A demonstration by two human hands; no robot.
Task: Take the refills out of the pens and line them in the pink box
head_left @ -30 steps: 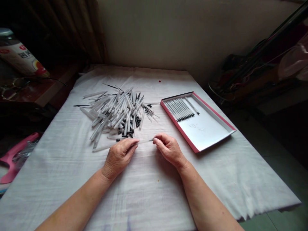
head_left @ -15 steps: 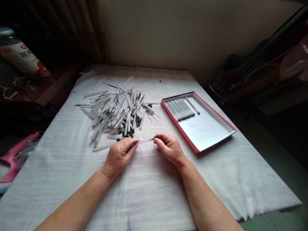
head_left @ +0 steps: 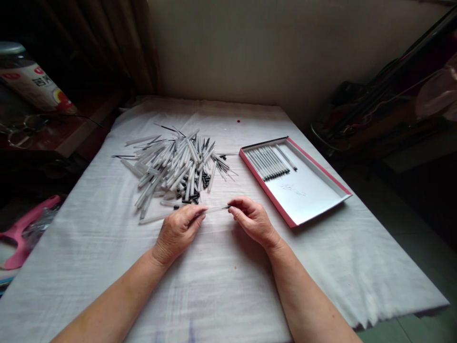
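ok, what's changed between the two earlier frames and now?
No grip visibly changed: nothing taken up or let go. The table scene sits a touch further right in view, probably camera drift. Unchanged: left hand and right hand hold one pen between them; loose pile beyond the left hand; tray with its row of pens, one set apart.

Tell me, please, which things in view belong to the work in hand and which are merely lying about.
Apparently in the job:
clear pen between left hand and right hand
pile of pen parts
red-edged tray
black-ended pens inside it

Apparently just lying about:
jar
spectacles
pink object
red speck
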